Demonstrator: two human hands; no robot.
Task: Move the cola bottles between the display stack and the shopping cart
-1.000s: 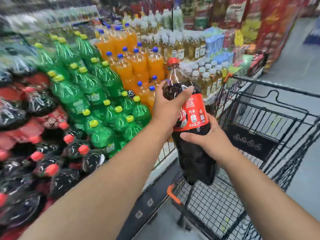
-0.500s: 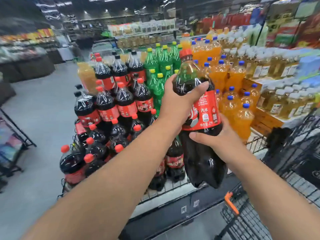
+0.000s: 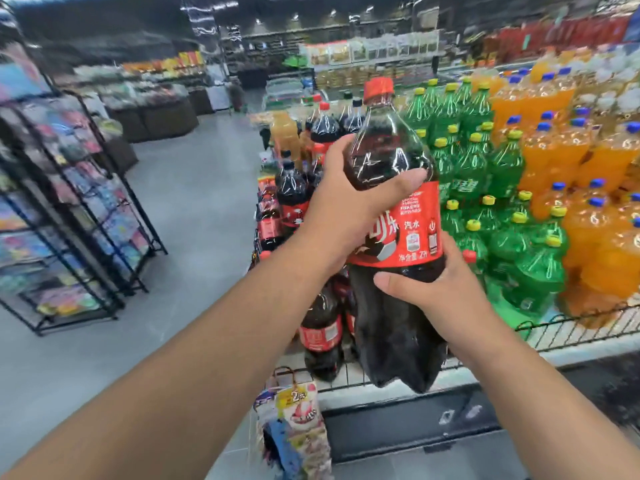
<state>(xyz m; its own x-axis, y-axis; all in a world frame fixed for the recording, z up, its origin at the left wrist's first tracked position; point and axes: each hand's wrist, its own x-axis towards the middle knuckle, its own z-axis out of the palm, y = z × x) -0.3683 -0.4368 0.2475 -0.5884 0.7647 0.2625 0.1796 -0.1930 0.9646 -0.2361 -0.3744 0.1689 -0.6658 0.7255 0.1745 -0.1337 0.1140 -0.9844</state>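
While gripped two-handed, cola bottle (image 3: 412, 233) dark, red-capped, red-labelled.

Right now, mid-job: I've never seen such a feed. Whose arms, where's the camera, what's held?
No machine here: these are a person's two bare arms, filmed by one wide-angle camera worn on the head, looking forward and down. The left hand grips the shoulder of a large cola bottle, thumb across its front; the right hand holds it below the red label. It is upright, in mid-air. Behind it is the display stack: more cola bottles, then green bottles, then orange bottles to the right. The shopping cart is not in view.
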